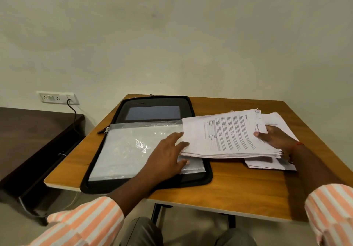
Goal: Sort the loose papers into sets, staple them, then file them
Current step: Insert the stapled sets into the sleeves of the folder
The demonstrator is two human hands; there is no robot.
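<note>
Two hands: left hand (168,156) on the folder (152,103), right hand (275,137) on the papers.
Right grip: pinches paper stack (225,135) at its R end, thumb on top, fingers under. Stack is tilted w/ L edge low, prob. so it can slide in edgeways.
Left grip: released, fingers spread on the clear sleeve (131,150), tips touching the stack's L edge. Looks like it pins the sleeve & steers the sheets in.
Paper stack: partly over folder's R side, partly over the table (238,188); print up, edges roughly squared. Stapled or not: can't tell.
Folder: black zip type, open flat on table, sleeves up, so a pocket is reachable w/ one hand.
Lower pile (267,164): more sheets on table under the stack, just beside folder; close by, likely next in line.
Stage: filing, by the look; one pile not yet done.
</note>
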